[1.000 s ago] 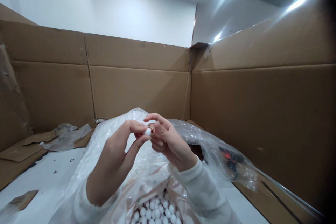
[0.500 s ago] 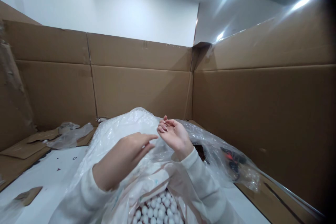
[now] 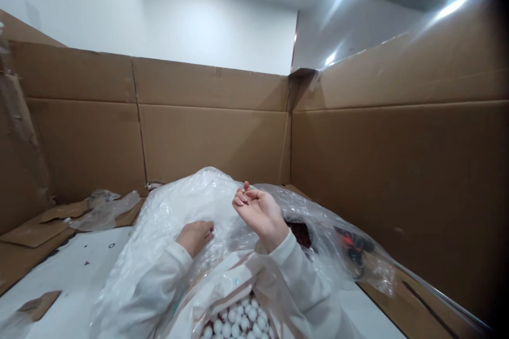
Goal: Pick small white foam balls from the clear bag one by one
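My right hand (image 3: 260, 213) is raised palm up above an opened plastic bag (image 3: 222, 288), its fingers curled inward; a tiny dark thing shows at the fingertips, too small to name. Lower and to the left, my left hand (image 3: 196, 237) has its fingers bent down and close together, over a large clear plastic bag (image 3: 186, 196). What it holds, if anything, is hidden. Inside the opened bag between my forearms lie several small white balls (image 3: 235, 323), with dark red bits among them.
Tall cardboard walls (image 3: 214, 137) stand behind and to the right. Under clear plastic on the right are a dark red heap (image 3: 300, 234) and a black and red object (image 3: 353, 246). Crumpled plastic (image 3: 107, 211) and cardboard pieces (image 3: 40, 229) lie left.
My left hand has moved down and left, away from my right hand, and its outstretched fingers have bent. My right hand has stayed nearly in place, palm up.
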Tool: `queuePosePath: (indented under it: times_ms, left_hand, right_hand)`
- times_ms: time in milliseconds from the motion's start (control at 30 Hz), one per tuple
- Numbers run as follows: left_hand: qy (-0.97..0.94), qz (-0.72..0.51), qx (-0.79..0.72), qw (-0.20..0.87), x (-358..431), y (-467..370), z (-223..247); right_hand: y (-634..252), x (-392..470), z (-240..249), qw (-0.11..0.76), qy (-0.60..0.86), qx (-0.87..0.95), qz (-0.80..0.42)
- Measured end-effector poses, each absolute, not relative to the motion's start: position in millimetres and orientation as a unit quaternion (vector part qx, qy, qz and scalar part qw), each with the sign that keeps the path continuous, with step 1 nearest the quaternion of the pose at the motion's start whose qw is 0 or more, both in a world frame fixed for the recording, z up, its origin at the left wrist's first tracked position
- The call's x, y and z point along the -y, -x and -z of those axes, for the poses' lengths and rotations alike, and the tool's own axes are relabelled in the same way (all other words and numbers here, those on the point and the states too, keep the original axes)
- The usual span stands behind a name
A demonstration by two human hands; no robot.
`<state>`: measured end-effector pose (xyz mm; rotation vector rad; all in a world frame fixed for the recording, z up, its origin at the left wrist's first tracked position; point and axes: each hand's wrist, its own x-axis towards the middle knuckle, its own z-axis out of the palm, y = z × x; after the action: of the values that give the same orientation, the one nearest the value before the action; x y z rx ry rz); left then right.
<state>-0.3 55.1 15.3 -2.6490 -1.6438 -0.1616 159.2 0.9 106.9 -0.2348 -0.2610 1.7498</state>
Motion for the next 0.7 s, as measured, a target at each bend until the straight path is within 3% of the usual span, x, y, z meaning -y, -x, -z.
queuePosePath:
  times_ms: [267, 400, 500, 600, 700]
  left_hand:
    - [0.836, 0.075, 0.541, 0.047, -42.7, 2.3, -38.3]
    - [0.832, 0.243, 0.499, 0.028, -11.1, -2.5, -80.3]
    - [0.844, 0.375, 0.383, 0.006, 14.5, -10.9, -103.2]
    - [0.849, 0.444, 0.288, 0.014, 25.8, -16.9, -107.3]
    - [0.840, 0.461, 0.285, 0.002, 22.9, -18.3, -100.7]
  right_hand:
    - [-155.6, 0.7, -107.2, 0.619, 0.111, 0.120, -0.768]
    - [-152.2, 0.1, -105.4, 0.623, 0.117, 0.130, -0.762]
    - [-148.4, 0.8, -104.2, 0.635, 0.129, 0.144, -0.748]
    - [-144.6, 2.9, -103.5, 0.646, 0.139, 0.163, -0.733]
    - [-142.4, 5.4, -103.6, 0.648, 0.143, 0.183, -0.725]
